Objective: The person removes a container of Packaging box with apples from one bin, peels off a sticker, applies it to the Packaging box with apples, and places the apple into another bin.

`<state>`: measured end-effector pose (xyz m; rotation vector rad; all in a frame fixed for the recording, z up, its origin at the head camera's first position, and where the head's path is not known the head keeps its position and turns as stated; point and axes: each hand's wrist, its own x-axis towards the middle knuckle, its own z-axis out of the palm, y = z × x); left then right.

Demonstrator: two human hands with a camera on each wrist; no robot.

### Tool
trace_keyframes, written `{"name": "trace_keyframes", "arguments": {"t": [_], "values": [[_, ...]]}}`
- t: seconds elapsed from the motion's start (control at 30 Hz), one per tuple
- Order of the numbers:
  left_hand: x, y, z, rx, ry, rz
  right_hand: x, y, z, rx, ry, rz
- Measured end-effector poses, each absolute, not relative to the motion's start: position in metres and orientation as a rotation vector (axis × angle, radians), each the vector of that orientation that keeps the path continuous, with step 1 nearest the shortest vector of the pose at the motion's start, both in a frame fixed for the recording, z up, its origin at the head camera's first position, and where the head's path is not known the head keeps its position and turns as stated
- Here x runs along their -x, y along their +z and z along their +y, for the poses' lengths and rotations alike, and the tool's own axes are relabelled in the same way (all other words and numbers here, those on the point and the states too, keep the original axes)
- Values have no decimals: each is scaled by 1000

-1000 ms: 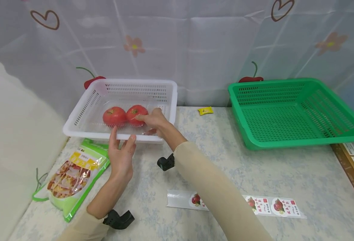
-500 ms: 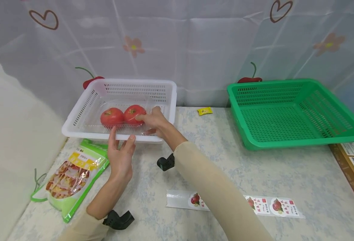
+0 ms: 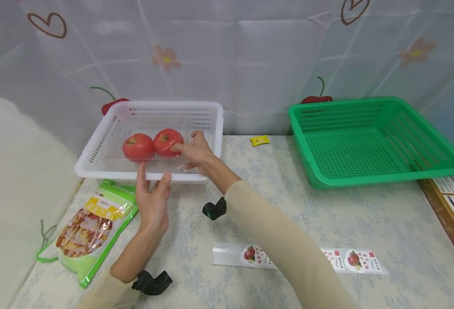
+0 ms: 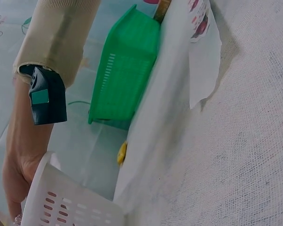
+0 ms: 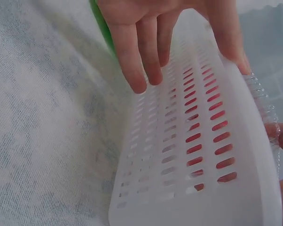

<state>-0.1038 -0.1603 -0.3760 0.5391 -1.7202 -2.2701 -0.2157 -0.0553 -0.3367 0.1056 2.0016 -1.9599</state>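
Two red round fruits (image 3: 138,146) sit side by side in a clear plastic box (image 3: 151,163) inside the white basket (image 3: 102,174). With its fingers against the outer wall and one reaching over the rim, my left hand (image 3: 153,205) grips the basket's front edge. My right hand (image 3: 194,152) pinches the right end of the clear box, its thumb beside the right fruit. In the right wrist view, left-hand fingers (image 5: 151,56) lie on the slotted wall, and crinkled clear plastic (image 5: 268,108) shows past the rim. Part of the box is hidden by the right hand.
A green basket (image 3: 315,179) stands at the right. A yellow wrapped candy (image 3: 259,140) lies between the baskets. At the left lies a green-edged food packet (image 3: 92,231). A strip of fruit stickers (image 3: 231,255) passes under the right forearm. A curtain (image 3: 265,64) hangs behind.
The clear box with its fruits has shifted slightly up and toward the back of the white basket, with my right hand still on it. My left hand keeps its place; the head view drifts a little.
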Motion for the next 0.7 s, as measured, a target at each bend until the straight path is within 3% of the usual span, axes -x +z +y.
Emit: {"name": "trace_keyframes", "arguments": {"t": [0.7], "values": [[103, -381, -158, -494, -2229, -1765, 213, -299, -15, -133, -2103, 1949]]}}
